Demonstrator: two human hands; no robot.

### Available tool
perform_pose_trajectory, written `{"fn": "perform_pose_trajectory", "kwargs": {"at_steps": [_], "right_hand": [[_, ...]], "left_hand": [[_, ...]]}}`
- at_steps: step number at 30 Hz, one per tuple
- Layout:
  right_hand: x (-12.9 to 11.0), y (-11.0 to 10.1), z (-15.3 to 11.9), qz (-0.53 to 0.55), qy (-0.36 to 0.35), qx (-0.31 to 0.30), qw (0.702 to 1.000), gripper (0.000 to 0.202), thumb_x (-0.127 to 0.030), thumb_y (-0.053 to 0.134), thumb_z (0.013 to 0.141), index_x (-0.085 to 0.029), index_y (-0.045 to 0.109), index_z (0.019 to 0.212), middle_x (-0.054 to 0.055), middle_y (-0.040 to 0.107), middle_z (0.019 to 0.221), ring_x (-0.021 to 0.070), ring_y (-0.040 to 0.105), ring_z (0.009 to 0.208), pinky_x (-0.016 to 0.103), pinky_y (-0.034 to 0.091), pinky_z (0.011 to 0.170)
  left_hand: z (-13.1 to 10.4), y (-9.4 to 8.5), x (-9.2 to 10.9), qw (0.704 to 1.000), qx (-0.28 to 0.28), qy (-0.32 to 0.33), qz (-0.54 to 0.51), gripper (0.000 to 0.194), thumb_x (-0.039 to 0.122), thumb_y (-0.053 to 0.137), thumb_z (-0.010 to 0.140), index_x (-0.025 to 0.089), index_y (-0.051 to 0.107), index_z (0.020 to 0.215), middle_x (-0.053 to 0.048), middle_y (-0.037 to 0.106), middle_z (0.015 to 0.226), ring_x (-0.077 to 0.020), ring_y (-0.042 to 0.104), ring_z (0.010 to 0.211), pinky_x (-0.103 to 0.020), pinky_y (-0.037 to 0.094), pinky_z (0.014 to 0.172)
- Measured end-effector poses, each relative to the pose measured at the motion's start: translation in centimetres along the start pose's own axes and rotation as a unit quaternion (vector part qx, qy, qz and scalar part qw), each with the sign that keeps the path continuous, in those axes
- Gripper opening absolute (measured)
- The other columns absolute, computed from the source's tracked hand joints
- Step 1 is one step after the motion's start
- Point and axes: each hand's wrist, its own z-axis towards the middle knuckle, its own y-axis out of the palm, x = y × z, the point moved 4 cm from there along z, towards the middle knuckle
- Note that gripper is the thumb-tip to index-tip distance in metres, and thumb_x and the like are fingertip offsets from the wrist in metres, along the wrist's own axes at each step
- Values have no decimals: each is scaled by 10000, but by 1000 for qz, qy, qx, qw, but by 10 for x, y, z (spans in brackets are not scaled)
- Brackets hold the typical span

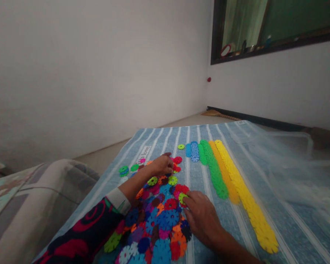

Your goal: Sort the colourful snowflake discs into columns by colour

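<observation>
A mixed pile of notched plastic discs [154, 220] in many colours lies on the striped cloth, under and between my hands. My left hand [162, 165] is over the far end of the pile with its fingers curled down beside red discs [177, 160]; what its fingertips hold, if anything, is hidden. At the pile's right edge, my right hand [202, 216] has its thumb and fingers closed on a lime-green disc [182, 199]. Overlapping rows stretch away to the right: a yellow row [246, 190], an orange row [227, 179], a green row [216, 174] and short blue rows [194, 152].
A single lime disc [180, 146] lies left of the blue rows. A clear plastic container [288, 146] stands on the right of the blue striped cloth [178, 137]. Grey fabric [55, 198] is at the left, and walls rise behind.
</observation>
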Motion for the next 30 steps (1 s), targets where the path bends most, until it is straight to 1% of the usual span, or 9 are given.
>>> {"fn": "perform_pose_trajectory", "kwargs": {"at_steps": [3, 5, 8, 11, 14, 20, 23, 26, 30], "right_hand": [[1, -5, 0, 28, 10, 25, 999, 372, -40, 547, 756, -207, 580, 1086, 65, 623, 1068, 216, 535, 979, 351, 432, 835], [2, -7, 0, 41, 16, 40, 998, 403, -42, 533, 752, -204, 564, 1120, 63, 628, 1052, 209, 544, 958, 344, 443, 824], [4, -9, 1, 51, 25, 52, 997, 341, -74, 536, 761, -199, 570, 1076, 55, 628, 983, 203, 551, 901, 333, 453, 780], [7, -8, 0, 58, 33, 60, 996, 304, -106, 549, 774, -194, 571, 1064, 65, 622, 995, 205, 553, 907, 337, 459, 785], [10, -6, 0, 62, 38, 64, 995, 311, -116, 555, 777, -195, 570, 1077, 64, 616, 992, 205, 553, 920, 338, 460, 798], [8, -6, 1, 49, 25, 56, 997, 289, -106, 563, 781, -205, 579, 1052, 56, 618, 988, 206, 545, 920, 339, 449, 805], [7, -7, 2, 46, 23, 51, 997, 296, -83, 556, 769, -209, 581, 1036, 53, 625, 992, 204, 542, 914, 336, 442, 804], [7, -7, 2, 49, 31, 53, 997, 289, -71, 537, 767, -210, 586, 1016, 46, 626, 970, 199, 543, 898, 329, 439, 793], [6, -6, 2, 54, 29, 62, 996, 307, -60, 519, 759, -207, 586, 1019, 46, 625, 975, 196, 546, 899, 322, 439, 784]], "left_hand": [[-18, 8, 13, 1000, -18, 7, -6, 125, 215, 606, 707, 213, 671, 600, 26, 644, 599, -141, 607, 667, -212, 425, 688], [-22, 10, 20, 1000, -15, 6, 21, 129, 246, 628, 701, 204, 652, 582, 14, 640, 608, -151, 603, 661, -223, 412, 642], [-24, 14, 25, 997, -24, -4, 71, 134, 298, 663, 692, 196, 654, 605, -6, 644, 640, -175, 608, 686, -240, 402, 610], [-24, 17, 26, 996, -34, -19, 85, 110, 302, 665, 703, 199, 679, 666, -18, 656, 670, -184, 614, 697, -247, 412, 611], [-24, 19, 26, 996, -26, -26, 80, 80, 281, 685, 682, 206, 694, 710, -22, 666, 705, -191, 621, 728, -252, 432, 642], [-20, 24, 21, 996, -8, -36, 84, 124, 299, 704, 632, 192, 685, 692, -10, 631, 674, -191, 606, 726, -255, 432, 653], [-21, 25, 14, 999, -10, -26, 40, 76, 254, 662, 647, 184, 678, 670, 12, 609, 639, -158, 578, 678, -230, 404, 617], [-23, 23, 5, 998, -5, -34, -60, 85, 201, 586, 667, 177, 665, 645, 38, 576, 579, -124, 546, 623, -205, 388, 602], [-20, 16, -6, 991, 25, -42, -126, 124, 202, 558, 678, 178, 672, 636, 37, 590, 581, -132, 575, 675, -202, 423, 664]]}}
